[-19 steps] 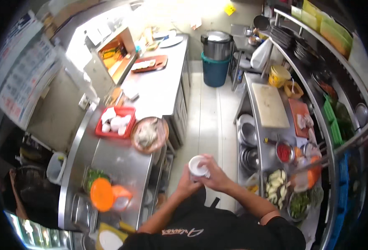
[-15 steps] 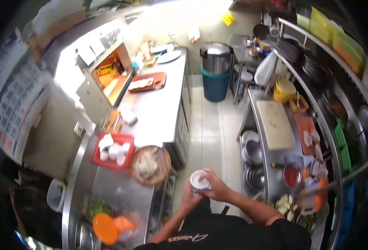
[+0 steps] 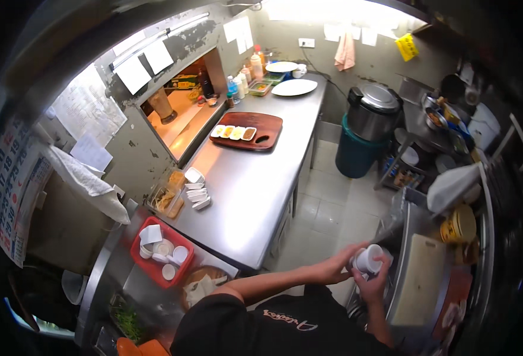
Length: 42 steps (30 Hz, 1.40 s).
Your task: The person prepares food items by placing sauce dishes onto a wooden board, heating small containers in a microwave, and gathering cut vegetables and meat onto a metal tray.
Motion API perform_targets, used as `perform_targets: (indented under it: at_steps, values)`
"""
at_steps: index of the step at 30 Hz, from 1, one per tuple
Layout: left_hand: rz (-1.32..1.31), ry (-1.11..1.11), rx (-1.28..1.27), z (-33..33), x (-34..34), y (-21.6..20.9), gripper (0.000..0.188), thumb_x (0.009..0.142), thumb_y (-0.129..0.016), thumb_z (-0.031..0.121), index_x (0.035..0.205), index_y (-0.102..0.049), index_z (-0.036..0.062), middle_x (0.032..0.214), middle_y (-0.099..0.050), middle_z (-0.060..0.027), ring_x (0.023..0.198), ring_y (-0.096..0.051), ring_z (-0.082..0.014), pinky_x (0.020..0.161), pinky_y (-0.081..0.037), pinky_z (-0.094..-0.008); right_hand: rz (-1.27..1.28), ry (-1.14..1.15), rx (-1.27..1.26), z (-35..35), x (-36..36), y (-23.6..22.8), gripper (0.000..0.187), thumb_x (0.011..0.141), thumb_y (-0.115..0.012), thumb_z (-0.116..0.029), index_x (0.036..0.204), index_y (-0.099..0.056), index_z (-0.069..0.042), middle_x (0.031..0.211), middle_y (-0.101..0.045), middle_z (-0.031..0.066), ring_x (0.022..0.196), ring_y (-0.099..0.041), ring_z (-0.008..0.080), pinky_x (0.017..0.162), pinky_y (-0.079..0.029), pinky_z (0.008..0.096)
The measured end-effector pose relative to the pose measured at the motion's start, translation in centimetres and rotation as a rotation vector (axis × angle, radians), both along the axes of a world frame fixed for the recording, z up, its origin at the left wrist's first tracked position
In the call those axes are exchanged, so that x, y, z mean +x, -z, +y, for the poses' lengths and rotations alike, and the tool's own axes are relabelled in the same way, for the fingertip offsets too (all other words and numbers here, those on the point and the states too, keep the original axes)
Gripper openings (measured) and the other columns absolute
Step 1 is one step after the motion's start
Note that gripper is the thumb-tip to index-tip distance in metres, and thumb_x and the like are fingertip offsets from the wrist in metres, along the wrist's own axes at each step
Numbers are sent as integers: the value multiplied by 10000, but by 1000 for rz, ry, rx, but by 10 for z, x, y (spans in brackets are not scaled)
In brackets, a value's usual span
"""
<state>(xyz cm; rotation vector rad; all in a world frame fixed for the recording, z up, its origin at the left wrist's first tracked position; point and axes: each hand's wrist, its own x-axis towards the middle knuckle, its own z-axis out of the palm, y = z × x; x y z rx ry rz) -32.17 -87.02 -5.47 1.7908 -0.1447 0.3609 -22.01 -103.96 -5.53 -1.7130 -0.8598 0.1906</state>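
Near the right counter I hold a small white cup (image 3: 369,259) between both hands. My left hand (image 3: 337,266) grips it from the left, its arm stretched across in front of me. My right hand (image 3: 373,286) comes up from below, with fingers wrapped round the cup's right side. It could be one cup or several nested together; the fingers partly hide it. Well off to the left, a red plastic basket (image 3: 139,256) contains several more white cups.
On the left steel counter (image 3: 244,196) are a wooden board (image 3: 265,123) with small filled dishes, white dishes (image 3: 197,191) and a white oval plate (image 3: 295,88). A steel pot (image 3: 369,113) stands on a teal bin (image 3: 354,151). The right counter bears a cutting board (image 3: 417,282).
My view has swung toward the right. Both hands, with the white cup still between them, have moved rightward to beside the right counter.
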Motion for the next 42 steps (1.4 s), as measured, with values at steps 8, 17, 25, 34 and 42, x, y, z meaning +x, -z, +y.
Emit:
perform_targets:
  at_steps: [8,17,25,34,42]
  values:
    - [257,-38,-47,141,124,-23,920,870,-774,129,1580,-189,107,1505,-356,-189,1359,-436,-317,1066,-449,-448,460,-227,134,127,160,10,675,790,-803,-23,1274,-343,-123,1242,-469,148,1129,-587,274,911,-556,394]
    - [182,-900,52,362,166,8,425,882,-718,53,1280,-569,59,1252,-543,-112,1115,-609,-225,856,-569,-341,462,-762,216,388,365,-31,613,831,-800,-29,1255,-370,-132,1294,-493,131,1211,-574,257,988,-559,405]
    - [143,-978,55,573,222,-77,322,934,-661,38,1253,-612,36,1204,-639,-113,1115,-605,-224,991,-489,-366,429,-659,382,552,499,-59,615,820,-813,-26,1243,-378,-128,1307,-492,123,1240,-537,224,995,-543,392]
    - [-420,-800,1422,746,464,-430,174,914,-658,152,1041,-658,33,951,-648,-160,891,-620,-336,806,-504,-440,-29,-483,228,602,651,-207,656,783,-849,-16,1234,-388,-142,1290,-519,108,1167,-597,223,961,-546,382]
    - [-672,-1168,1488,797,661,-650,325,1030,-506,240,1237,-613,14,1251,-612,-211,1135,-606,-387,933,-502,-456,-514,-476,226,644,760,-253,702,686,-939,-159,1176,-436,-162,1094,-654,146,983,-689,298,805,-568,412]
